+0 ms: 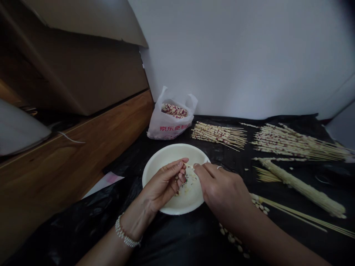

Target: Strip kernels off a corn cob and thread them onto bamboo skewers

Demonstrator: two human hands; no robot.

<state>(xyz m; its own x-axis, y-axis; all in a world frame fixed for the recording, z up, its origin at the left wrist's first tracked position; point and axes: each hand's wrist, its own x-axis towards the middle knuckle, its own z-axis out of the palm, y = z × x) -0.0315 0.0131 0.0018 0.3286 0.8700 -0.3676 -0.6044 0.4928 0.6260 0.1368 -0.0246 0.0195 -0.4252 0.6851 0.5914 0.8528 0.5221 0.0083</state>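
Over a white bowl (151,162) my left hand (166,183) pinches a thin pale skewer (188,165) between thumb and fingertips. From the other side, my right hand (222,184) closes thumb and index finger at the skewer's end, on a tiny pale piece that looks like a corn kernel. The fingertips partly hide it. Loose pale bits and some dark specks lie on the bowl's bottom, between and below the hands.
Behind the bowl stands a white plastic bag (170,127) with speckled corn cobs (174,110). Bundles of kernel-threaded skewers (219,133) lie at the back right. A stripped cob (307,188), bare skewers (299,212) and loose kernels (234,240) lie on black plastic sheeting (172,240).
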